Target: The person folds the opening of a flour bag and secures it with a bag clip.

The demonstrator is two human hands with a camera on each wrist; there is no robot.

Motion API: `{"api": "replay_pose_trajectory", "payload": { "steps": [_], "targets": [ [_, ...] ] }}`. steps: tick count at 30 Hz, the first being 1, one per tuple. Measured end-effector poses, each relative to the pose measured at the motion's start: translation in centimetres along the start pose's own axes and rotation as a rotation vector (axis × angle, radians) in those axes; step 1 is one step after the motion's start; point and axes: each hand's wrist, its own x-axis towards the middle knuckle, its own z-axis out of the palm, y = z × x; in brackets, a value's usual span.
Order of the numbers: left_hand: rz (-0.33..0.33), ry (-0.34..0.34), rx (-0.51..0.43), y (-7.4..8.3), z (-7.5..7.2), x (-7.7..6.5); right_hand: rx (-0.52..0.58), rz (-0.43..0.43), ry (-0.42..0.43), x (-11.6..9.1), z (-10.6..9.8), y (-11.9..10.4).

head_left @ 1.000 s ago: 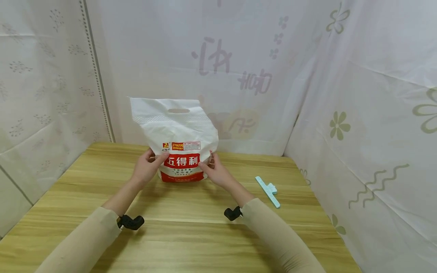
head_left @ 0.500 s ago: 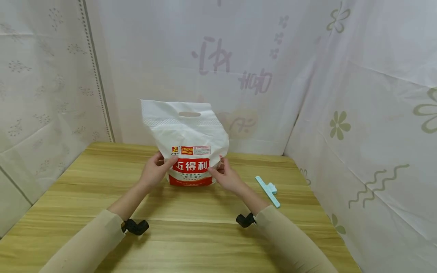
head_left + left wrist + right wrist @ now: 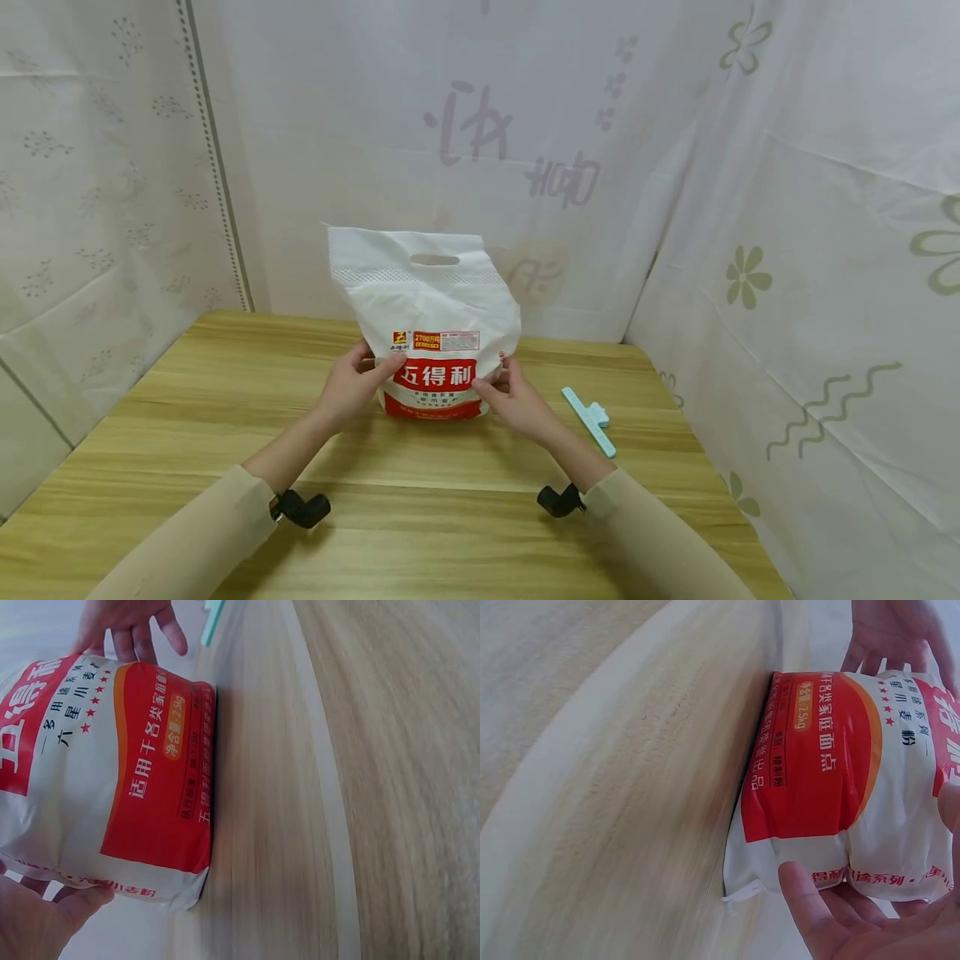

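A white and red bag of flour (image 3: 438, 300) stands upright on the wooden table, its punched handle slot at the top and its printed front towards me. My left hand (image 3: 349, 388) grips its left side low down, thumb on the front. On the opposite side my right hand (image 3: 520, 406) holds it the same way. Both wrist views show the flour bag (image 3: 82, 787) close up, its bottom edge against the table. Fingers of the right hand (image 3: 900, 930) spread along the bag's side. Fingers behind the bag are partly hidden.
A light blue sealing clip (image 3: 588, 422) lies on the table (image 3: 420, 533) to the right of the right hand. Patterned white curtains (image 3: 375, 125) hang behind the table and at both sides. Black wrist cameras (image 3: 302, 507) sit at the sleeve cuffs.
The flour bag, held in both hands, has moved to the right and a little nearer to me, staying upright. The clip has not moved.
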Motion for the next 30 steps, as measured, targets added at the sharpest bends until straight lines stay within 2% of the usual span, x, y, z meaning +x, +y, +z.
{"api": "replay_pose_trajectory", "payload": {
  "steps": [12, 20, 30],
  "targets": [
    [0.016, -0.015, 0.018, 0.3, 0.8, -0.6, -0.034, -0.007, -0.012, -1.6, -0.7, 0.0],
    [0.004, -0.033, 0.019, 0.4, 1.2, -1.0, -0.027, -0.014, -0.018, -2.3, -1.0, 0.2],
    [0.008, -0.044, 0.014, 0.6, 1.5, -1.3, -0.027, 0.015, 0.002, -3.0, -1.1, -0.1]
  ]
}}
